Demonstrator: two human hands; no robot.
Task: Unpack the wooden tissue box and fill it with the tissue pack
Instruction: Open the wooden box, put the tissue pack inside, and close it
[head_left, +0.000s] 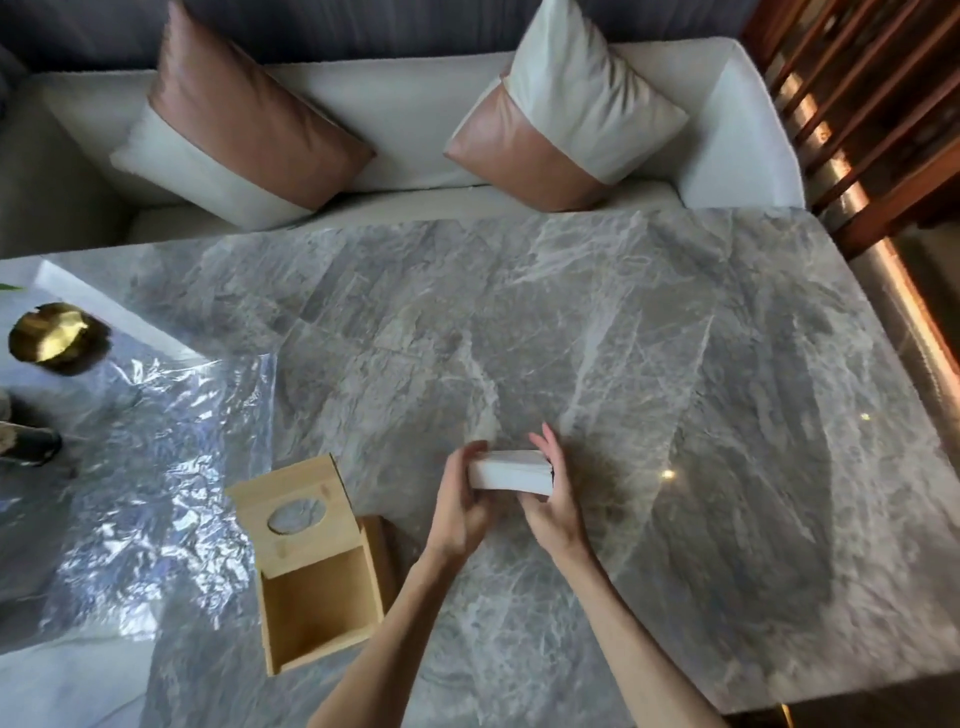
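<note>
A white tissue pack (511, 472) is held just above the grey marble table (675, 364), near its front middle. My left hand (460, 496) grips the pack's left end and my right hand (553, 493) grips its right end. To the left stands the wooden tissue box (322, 608), open and empty inside. Its lid (291, 512), with an oval hole, is tipped up at the box's far side. The box is a short way apart from my hands.
Crumpled clear plastic wrap (156, 467) lies left of the box. A gold dish (49, 338) and a dark object (28, 441) sit at the table's left edge. A white sofa with two cushions (249, 119) (566, 109) runs behind the table; wooden slats (883, 104) stand at right.
</note>
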